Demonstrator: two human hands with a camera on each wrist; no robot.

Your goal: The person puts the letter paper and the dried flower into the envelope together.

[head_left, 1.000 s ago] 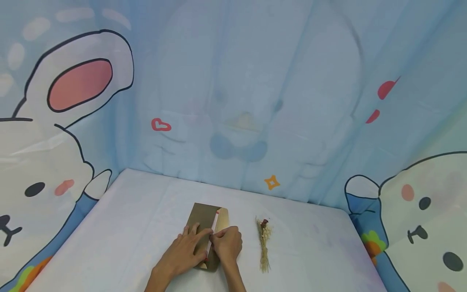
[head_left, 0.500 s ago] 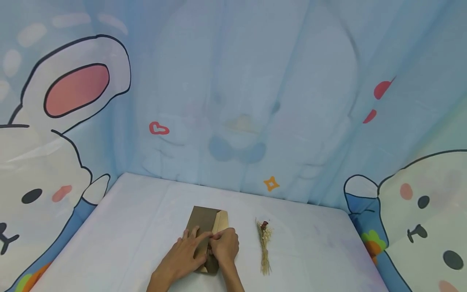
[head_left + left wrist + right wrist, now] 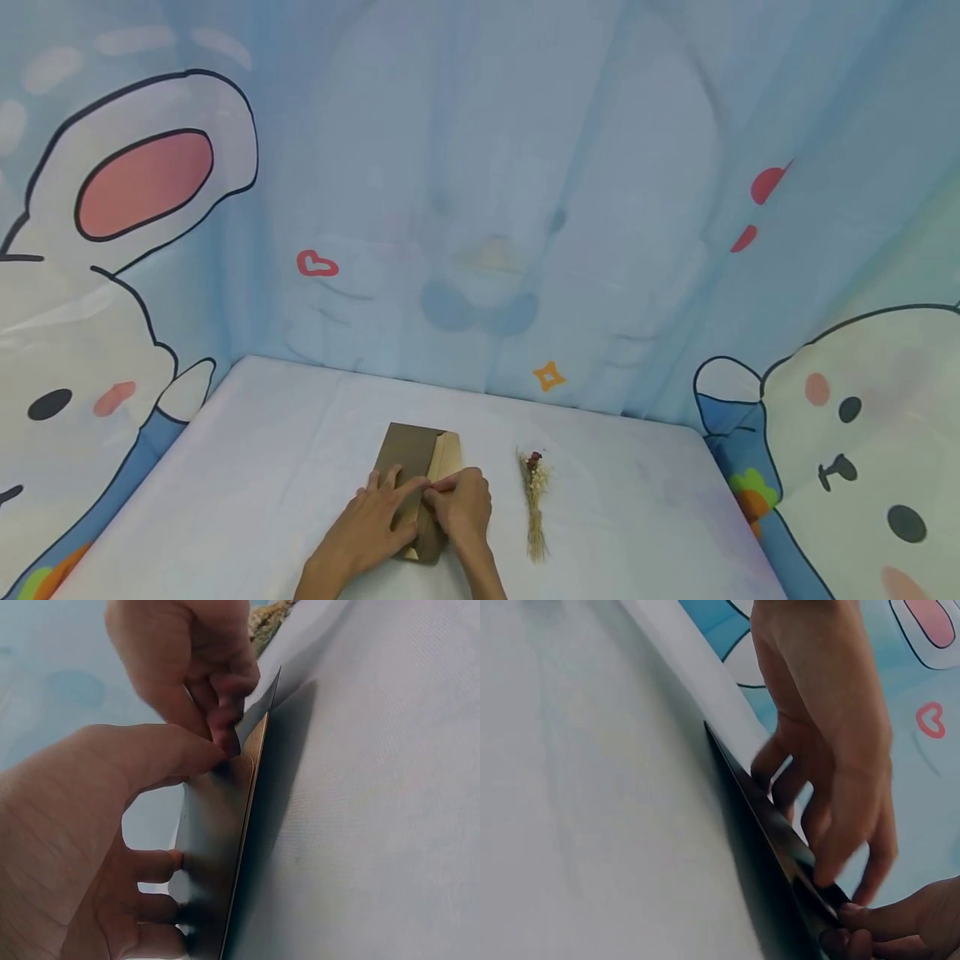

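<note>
A brown envelope [image 3: 408,448] lies lengthwise on the white table, its paler gold flap [image 3: 447,455] along the right side. My left hand [image 3: 363,525] rests on the envelope with its fingers spread, and the left wrist view shows their tips [image 3: 160,866] on the brown surface. Opposite it, my right hand [image 3: 465,506] pinches the flap's edge between thumb and forefinger, the other fingers curled. Both hands meet near the middle of the flap's edge, fingertips right beside each other. In the right wrist view the envelope [image 3: 776,832] is seen edge-on, and the pinch sits at lower right.
A small bunch of dried flowers [image 3: 534,500] with a dark red bloom lies to the right of the envelope. Behind the table [image 3: 637,500] hangs a light blue curtain [image 3: 360,167] with cartoon animals printed on it.
A white strip with red ends, seen along the flap a second ago, no longer shows. My right hand still works at the flap's edge; the left hand stays on the envelope. The head view shifts slightly.
</note>
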